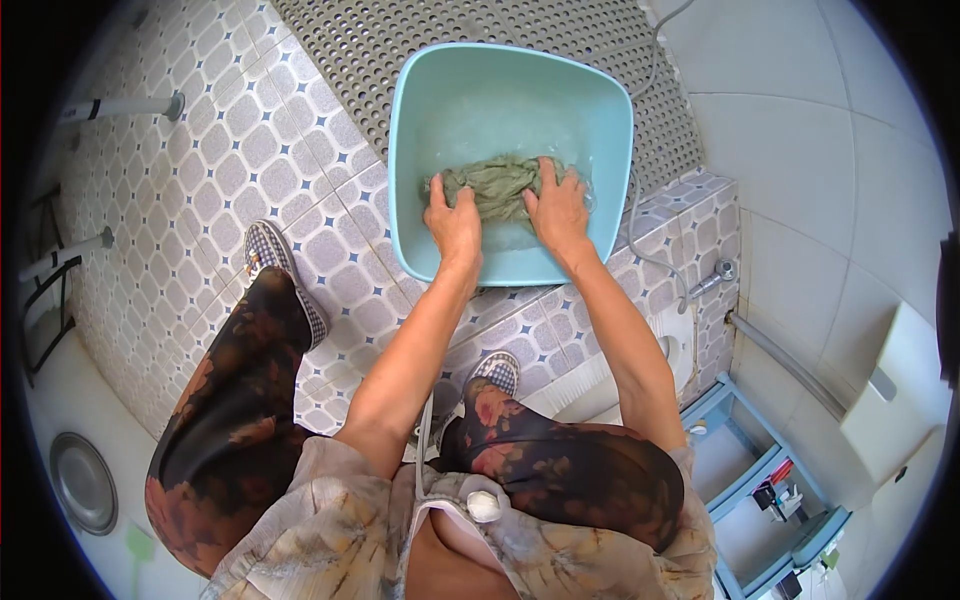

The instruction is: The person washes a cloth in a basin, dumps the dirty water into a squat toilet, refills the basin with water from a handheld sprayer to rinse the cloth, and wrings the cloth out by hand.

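A bunched green cloth (495,188) lies wet in cloudy water inside a light blue plastic basin (400,120). My left hand (455,222) grips the cloth's left end, thumb and fingers bent around it. At the other end my right hand (560,210) has its fingers curled over the fabric, with the thumb on the near side. Some fingertips are hidden in the folds. Between the two hands the cloth looks twisted and crumpled.
Under the basin's far part is a perforated grey mat (350,50). A grey hose (634,215) runs down the right to a wall valve (715,278). A squat toilet (600,385) is near my right knee; a blue shelf (740,480) stands lower right.
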The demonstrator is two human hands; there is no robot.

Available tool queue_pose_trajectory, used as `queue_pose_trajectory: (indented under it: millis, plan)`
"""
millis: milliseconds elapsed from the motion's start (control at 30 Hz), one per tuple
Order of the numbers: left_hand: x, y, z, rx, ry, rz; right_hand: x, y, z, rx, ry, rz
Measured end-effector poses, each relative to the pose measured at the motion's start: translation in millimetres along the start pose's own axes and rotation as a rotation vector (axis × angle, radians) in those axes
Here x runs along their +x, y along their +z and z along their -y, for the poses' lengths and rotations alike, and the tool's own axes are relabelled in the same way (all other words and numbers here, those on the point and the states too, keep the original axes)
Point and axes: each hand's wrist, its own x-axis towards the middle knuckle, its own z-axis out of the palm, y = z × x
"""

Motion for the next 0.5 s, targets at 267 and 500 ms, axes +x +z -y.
queue_pose_trajectory:
  millis: [267, 500]
  plan:
    - [5.1, -15.2, -42.8, -0.602, -0.57, 0.618, -30.9, -83.3, 68.1, 0.596, -0.19, 0.135]
    - [-26.5, -25.1, -68.0, -0.516, -0.212, 0.676, -67.2, -95.9, 120.1, 0.47, -0.554, -0.118]
